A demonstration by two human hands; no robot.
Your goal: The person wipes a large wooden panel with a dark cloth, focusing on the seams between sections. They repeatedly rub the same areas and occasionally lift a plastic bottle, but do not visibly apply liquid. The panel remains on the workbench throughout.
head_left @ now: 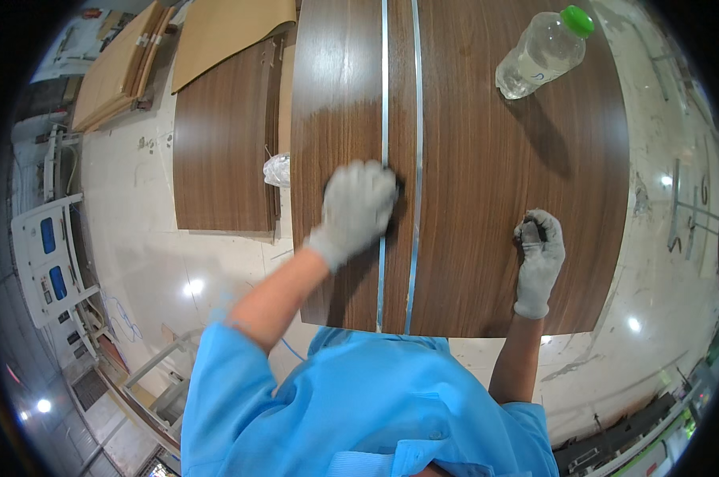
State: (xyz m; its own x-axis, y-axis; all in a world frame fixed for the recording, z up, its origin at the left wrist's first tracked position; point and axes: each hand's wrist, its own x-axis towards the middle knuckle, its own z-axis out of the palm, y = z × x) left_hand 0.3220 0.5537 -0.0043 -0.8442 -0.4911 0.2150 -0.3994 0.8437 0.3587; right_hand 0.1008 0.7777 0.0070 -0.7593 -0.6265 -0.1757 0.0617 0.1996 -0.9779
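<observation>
A brown wood-grain panel (471,262) with two thin silvery strips (417,143) running lengthwise lies in front of me. My left hand (358,203), in a light grey glove, presses down on the panel over the left strip, fingers curled. Something dark shows at its edges, but I cannot make out what it is. My right hand (541,258), gloved alike, rests near the panel's right side with its fingers curled in, showing the glove's dark palm side. A clear plastic bottle (538,60) with a green cap stands at the panel's far right.
To the left, more brown panels (220,143) are stacked, partly under a tan cardboard sheet (228,36). Crumpled clear plastic (277,170) sits between that stack and my panel. Farther left are flat tan packages (121,71) and a white machine panel (53,254) with blue windows.
</observation>
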